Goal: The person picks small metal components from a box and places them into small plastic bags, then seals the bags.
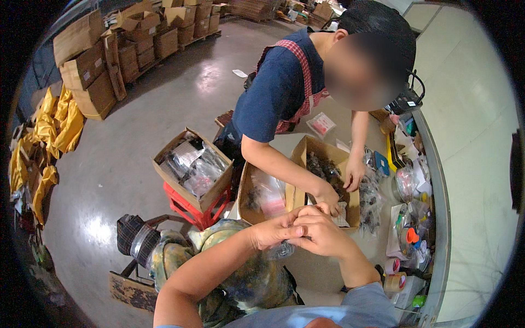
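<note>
Over the table edge, my left hand (272,231) and my right hand (324,234) meet, with fingers closed and pressed together. A small clear plastic bag (281,251) shows just under them and appears pinched between my fingers; its top is hidden. Right beyond my hands stands an open cardboard box (352,210) holding dark small parts (324,167). A co-worker's hand (327,200) reaches into it over a clear packet (341,216), and the other hand (354,174) rests by its right side. Another box (246,188), to the left, holds clear bags with red print (272,199).
A box of filled bags (192,167) stands on a red stool (203,214) at the left. Tape rolls (395,282), bags and a blue scale-like device (381,163) crowd the table's right side. Cartons (90,82) and yellow sacks (54,123) line the far left floor.
</note>
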Action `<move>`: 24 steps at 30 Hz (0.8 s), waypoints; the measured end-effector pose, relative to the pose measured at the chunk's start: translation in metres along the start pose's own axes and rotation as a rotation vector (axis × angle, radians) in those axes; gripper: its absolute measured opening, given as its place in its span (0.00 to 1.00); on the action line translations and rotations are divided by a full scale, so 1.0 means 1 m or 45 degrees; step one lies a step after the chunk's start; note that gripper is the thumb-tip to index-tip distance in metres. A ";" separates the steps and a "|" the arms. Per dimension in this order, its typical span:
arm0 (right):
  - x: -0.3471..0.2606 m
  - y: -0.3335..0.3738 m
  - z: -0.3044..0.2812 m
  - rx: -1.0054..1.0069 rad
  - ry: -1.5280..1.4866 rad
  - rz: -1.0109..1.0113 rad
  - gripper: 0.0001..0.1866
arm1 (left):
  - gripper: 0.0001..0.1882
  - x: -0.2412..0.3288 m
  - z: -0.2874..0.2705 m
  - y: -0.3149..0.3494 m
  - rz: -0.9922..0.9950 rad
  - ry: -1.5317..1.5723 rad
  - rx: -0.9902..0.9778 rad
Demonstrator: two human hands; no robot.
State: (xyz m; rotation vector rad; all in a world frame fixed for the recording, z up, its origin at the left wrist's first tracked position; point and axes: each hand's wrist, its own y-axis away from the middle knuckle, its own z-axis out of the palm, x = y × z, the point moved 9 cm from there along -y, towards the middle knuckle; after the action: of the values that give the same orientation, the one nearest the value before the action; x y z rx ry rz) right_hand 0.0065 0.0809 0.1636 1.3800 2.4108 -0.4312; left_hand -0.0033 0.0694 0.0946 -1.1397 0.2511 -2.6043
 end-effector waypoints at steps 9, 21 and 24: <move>0.036 0.023 -0.025 0.365 -0.305 0.284 0.06 | 0.32 0.008 -0.044 0.007 0.245 -0.491 0.495; 0.033 0.039 -0.016 0.569 -0.202 0.283 0.08 | 0.07 0.041 -0.016 0.027 0.537 -1.263 0.789; 0.025 0.034 -0.004 0.435 -0.191 0.230 0.09 | 0.06 0.036 -0.016 0.029 0.445 -1.326 0.776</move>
State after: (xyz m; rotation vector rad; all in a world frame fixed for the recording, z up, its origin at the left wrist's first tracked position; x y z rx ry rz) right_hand 0.0238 0.1184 0.1535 1.6220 2.1379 -0.8959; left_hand -0.0326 0.0309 0.1011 -1.7672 -0.4820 -1.3527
